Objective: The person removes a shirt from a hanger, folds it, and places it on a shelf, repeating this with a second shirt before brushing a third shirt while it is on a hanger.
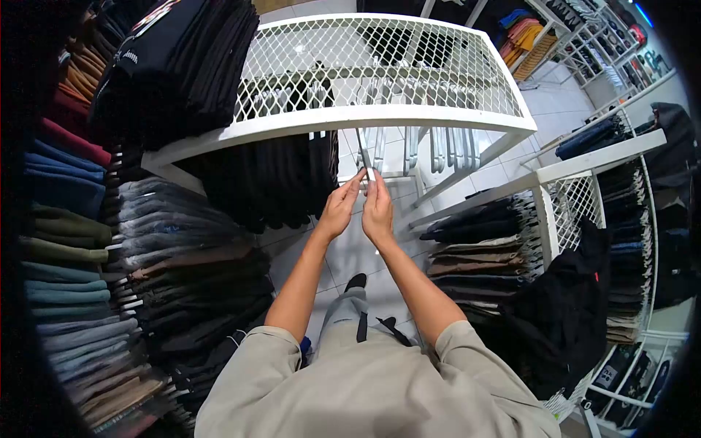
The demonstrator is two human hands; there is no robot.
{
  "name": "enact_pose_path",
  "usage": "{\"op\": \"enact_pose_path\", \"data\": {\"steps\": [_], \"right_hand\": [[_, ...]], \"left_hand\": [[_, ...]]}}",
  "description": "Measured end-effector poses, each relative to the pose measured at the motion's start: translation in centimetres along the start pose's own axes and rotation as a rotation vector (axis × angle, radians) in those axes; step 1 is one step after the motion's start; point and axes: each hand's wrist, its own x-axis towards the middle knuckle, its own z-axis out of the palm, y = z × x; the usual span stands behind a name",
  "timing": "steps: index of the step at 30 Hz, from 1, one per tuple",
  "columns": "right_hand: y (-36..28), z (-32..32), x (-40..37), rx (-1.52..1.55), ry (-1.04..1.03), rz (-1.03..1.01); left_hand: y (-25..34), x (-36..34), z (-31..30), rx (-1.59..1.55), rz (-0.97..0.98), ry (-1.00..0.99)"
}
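Note:
Both hands are out in front of me, close together below the front edge of a white mesh-topped rack [343, 117]. Between their fingertips is a slim grey-and-white hanger [369, 174], seen nearly end-on. My left hand [339, 208] pinches it from one side, and my right hand [377, 209] grips it from the other. Just beyond my fingers, several bare light-grey hangers [451, 150] hang beneath the mesh. Black garments [266, 179] hang under the same rack, left of my hands.
Folded black clothes [175, 73] are piled on the rack's left end. Rows of hanging trousers [175, 226] line my left side. At right, more trousers [482, 248] hang by a white rail [584, 160], with a black garment [558, 314] draped nearer me. Tiled floor [343, 255] shows below.

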Motion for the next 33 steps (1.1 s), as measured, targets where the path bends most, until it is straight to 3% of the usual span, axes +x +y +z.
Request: {"op": "enact_pose_path", "data": {"steps": [3,8,19,33], "right_hand": [[0.3,1.6,1.9,-0.040,0.098,-0.104],[0.1,2.4,4.0,0.023,0.061,-0.036],[1.3,2.8,5.4,-0.041,0.233,0.040],[3.0,-1.5,7.0,-0.008,0.297,0.164]], "left_hand": [[0.1,1.9,-0.6,-0.020,0.014,-0.009],[-0.9,4.4,-1.5,-0.119,-0.035,-0.036],[-1.5,6.6,-0.4,-0.156,-0.126,-0.080],[-2.0,9.5,4.0,-0.097,-0.087,-0.198]]}}
